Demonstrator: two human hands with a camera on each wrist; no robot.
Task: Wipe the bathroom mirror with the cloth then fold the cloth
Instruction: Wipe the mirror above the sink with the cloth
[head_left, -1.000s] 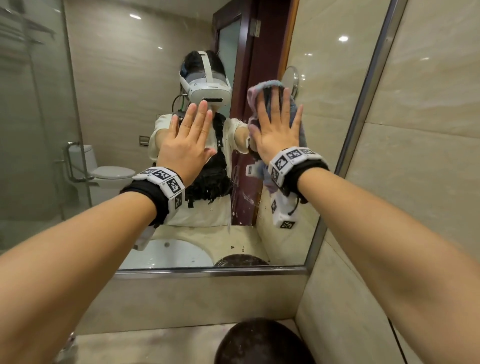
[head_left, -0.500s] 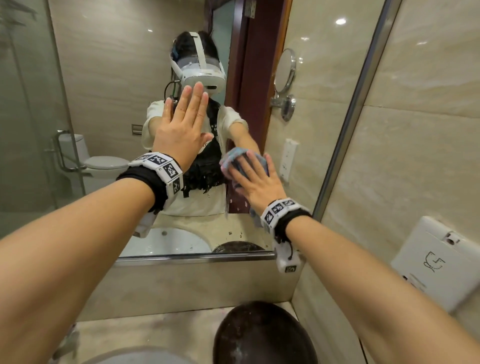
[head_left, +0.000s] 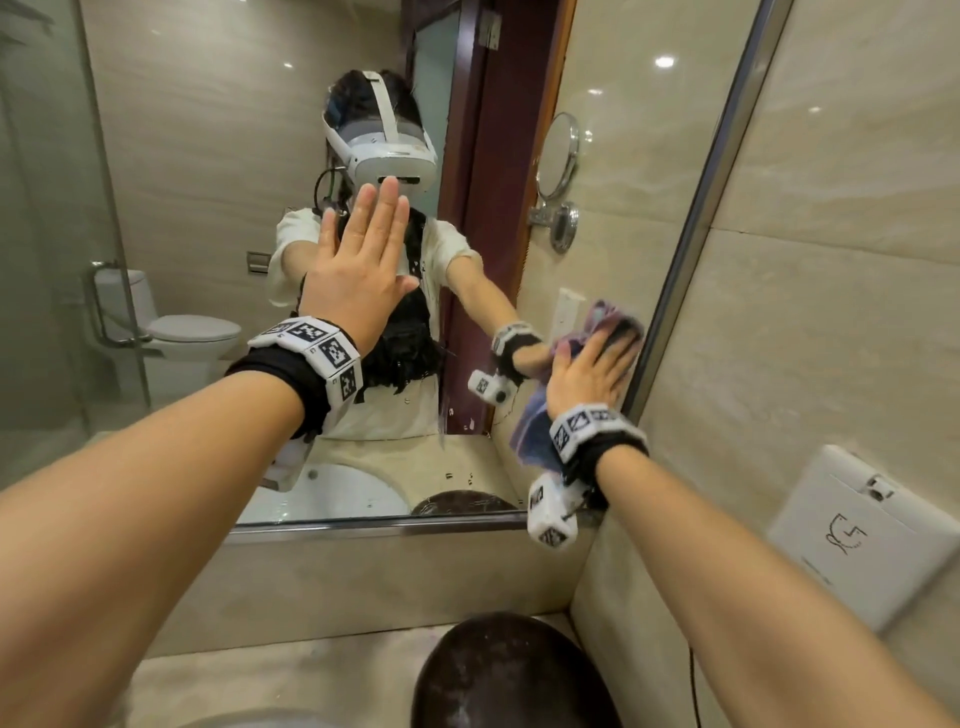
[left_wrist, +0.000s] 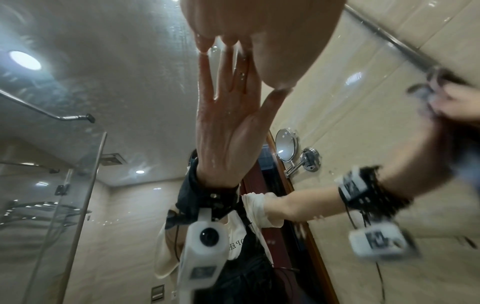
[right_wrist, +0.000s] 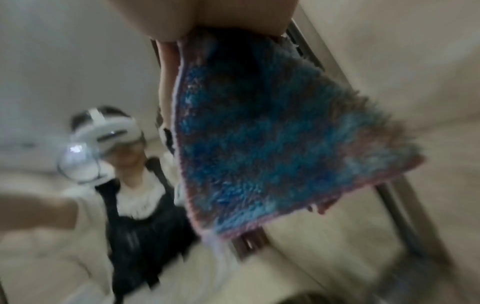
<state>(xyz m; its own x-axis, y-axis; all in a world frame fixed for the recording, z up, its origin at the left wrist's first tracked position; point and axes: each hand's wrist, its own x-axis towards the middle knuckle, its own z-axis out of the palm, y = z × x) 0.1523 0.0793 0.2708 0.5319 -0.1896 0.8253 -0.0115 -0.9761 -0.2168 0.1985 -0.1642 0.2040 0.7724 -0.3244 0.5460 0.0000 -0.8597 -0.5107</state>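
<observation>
The wall mirror (head_left: 218, 156) fills the upper left of the head view. My left hand (head_left: 363, 270) lies flat against the glass with straight fingers (left_wrist: 228, 41), level with the reflected headset. My right hand (head_left: 592, 369) presses a blue and pink fluffy cloth (head_left: 597, 317) onto the glass close to the mirror's right frame (head_left: 691, 270). Its fingers look straight and spread over the cloth. A corner of the cloth (right_wrist: 259, 133) hangs below the palm; that view is blurred.
A dark round bowl (head_left: 509, 675) sits on the counter below the mirror. A white wall box (head_left: 872, 535) hangs on the tiled right wall. The mirror reflects a toilet, a glass shower door, a round shaving mirror (head_left: 558, 156) and a person.
My right hand has swept the cloth down from upper mirror height, then rightward to the frame's edge. My left hand stays flat on the glass in about the same place.
</observation>
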